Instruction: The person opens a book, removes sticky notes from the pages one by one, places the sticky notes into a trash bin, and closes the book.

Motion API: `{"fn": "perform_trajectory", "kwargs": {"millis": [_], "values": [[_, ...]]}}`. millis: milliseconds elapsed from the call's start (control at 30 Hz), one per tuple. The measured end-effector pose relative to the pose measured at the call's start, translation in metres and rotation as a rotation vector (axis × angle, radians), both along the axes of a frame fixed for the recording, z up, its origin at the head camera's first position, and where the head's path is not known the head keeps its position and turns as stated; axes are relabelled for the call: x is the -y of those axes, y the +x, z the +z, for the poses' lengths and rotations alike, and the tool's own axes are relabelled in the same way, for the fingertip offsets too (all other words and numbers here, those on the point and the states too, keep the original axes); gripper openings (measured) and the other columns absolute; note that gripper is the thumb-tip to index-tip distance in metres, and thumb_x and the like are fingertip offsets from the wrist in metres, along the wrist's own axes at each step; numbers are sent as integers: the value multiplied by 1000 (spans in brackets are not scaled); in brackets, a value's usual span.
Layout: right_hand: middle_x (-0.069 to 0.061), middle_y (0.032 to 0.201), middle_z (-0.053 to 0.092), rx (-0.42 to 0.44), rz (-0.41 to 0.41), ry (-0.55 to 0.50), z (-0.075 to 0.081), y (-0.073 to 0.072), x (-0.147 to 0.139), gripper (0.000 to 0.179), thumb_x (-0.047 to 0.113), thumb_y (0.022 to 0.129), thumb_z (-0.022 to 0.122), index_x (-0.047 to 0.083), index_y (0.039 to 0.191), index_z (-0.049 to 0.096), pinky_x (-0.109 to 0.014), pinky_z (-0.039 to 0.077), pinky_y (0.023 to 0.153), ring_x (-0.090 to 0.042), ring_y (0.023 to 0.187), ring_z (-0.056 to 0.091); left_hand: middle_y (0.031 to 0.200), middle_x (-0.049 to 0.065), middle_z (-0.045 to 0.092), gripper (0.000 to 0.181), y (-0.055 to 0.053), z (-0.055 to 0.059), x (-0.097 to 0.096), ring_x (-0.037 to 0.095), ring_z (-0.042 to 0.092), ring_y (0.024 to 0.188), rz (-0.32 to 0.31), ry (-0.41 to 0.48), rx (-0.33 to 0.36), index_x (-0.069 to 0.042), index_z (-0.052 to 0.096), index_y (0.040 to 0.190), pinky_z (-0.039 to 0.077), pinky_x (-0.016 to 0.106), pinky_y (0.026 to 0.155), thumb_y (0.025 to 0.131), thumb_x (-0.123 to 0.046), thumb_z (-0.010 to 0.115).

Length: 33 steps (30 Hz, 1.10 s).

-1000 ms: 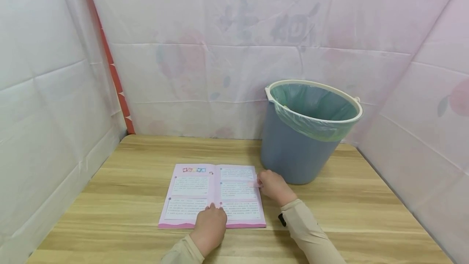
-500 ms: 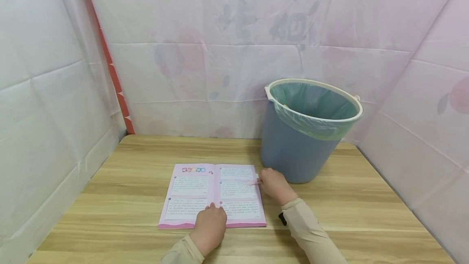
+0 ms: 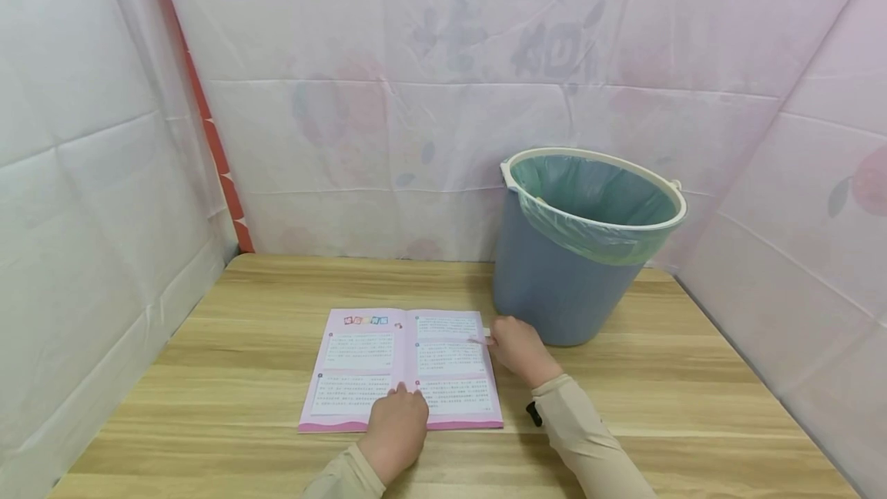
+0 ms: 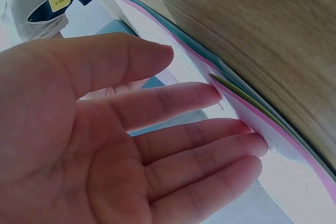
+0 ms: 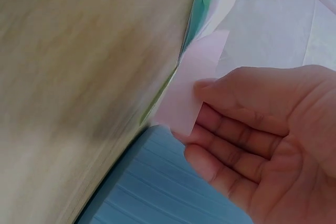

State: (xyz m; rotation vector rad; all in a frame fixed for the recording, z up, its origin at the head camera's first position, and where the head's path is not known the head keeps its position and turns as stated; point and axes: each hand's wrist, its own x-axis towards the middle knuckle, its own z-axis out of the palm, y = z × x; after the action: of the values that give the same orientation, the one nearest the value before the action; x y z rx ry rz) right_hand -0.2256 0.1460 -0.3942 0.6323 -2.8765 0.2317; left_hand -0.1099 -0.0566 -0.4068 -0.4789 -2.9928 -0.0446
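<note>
An open booklet with pink-bordered pages of printed text lies flat on the wooden table. My left hand rests on its lower middle, near the fold. In the left wrist view the fingers of that hand are nearly straight, their tips touching the page. At the booklet's right edge, my right hand pinches a small pale pink paper slip between thumb and fingers. The slip stands up from the page edge. Whether its far end is stuck to the page, I cannot tell.
A blue-grey bucket lined with a green plastic bag stands behind my right hand. Wooden table surface surrounds the booklet. Patterned white curtains hang at the back and both sides.
The pink slip has tilted from lying flatter over the page to showing nearly edge-on. My right hand has shifted very slightly. The left hand and booklet have stayed put.
</note>
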Motion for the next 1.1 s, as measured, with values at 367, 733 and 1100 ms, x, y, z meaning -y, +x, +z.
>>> {"fn": "perform_trajectory", "kwargs": {"millis": [367, 733, 1100], "values": [[0, 61, 44, 3, 22, -28, 10, 0, -4, 31, -8, 78, 67, 8, 57, 52, -27, 35, 47, -12, 53, 37, 107, 23, 68, 30, 0, 3, 0, 35, 68, 95, 15, 5, 51, 1, 70, 107, 58, 45, 68, 82, -16, 70], [-1, 73, 58, -206, 138, -183, 47, 17, -15, 14, -6, 79, 69, 6, 76, 62, -29, 47, 56, -13, 64, 52, 108, 23, 67, 30, 3, 2, 0, 36, 67, 95, -2, 7, 65, 2, 69, 108, 58, 45, 68, 83, -15, 68], [-14, 84, 63, -809, 304, -476, 135, 36, -34, 16, -10, 77, 68, -1, 89, 67, -46, 44, 76, -33, 79, 58, 107, 24, 67, 30, 4, 6, 0, 37, 67, 96, 0, 21, 72, 3, 69, 108, 58, 46, 69, 83, -13, 69]]}}
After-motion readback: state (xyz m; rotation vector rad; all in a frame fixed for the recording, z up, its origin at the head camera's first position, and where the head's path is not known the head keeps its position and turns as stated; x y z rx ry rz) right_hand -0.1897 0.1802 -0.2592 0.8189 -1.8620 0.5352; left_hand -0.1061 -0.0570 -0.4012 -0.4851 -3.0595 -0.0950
